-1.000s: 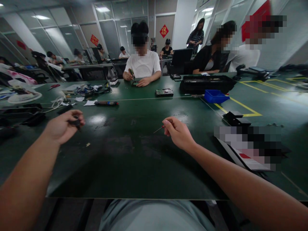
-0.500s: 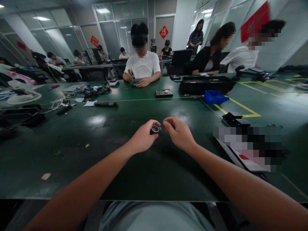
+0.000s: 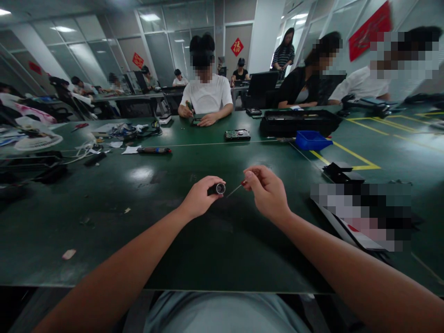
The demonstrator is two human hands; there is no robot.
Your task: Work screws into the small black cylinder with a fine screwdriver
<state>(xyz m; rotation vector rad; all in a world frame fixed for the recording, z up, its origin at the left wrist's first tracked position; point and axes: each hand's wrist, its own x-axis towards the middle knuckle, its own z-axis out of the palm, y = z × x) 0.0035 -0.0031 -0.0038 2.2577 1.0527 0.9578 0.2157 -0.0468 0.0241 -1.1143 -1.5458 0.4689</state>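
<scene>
My left hand (image 3: 201, 199) is closed on a small black cylinder with a silver ring at its end (image 3: 217, 188), held just above the green table (image 3: 156, 231). My right hand (image 3: 267, 192) pinches a thin screwdriver with a red handle (image 3: 239, 186), its metal tip pointing left toward the cylinder's open end. The tip and the cylinder are a short gap apart. Both hands hover over the middle of the table in front of me.
A blue bin (image 3: 308, 139), a black tray (image 3: 298, 121) and a hard drive (image 3: 237, 135) lie farther back. Black parts (image 3: 342, 171) and a blurred sheet sit at right. Cables and clutter (image 3: 118, 132) fill the far left. Several people sit across the table.
My left hand swung from the far left to the centre with the small cylinder. The right hand stayed near the centre; the screwdriver's tip now shows again beside the cylinder.
</scene>
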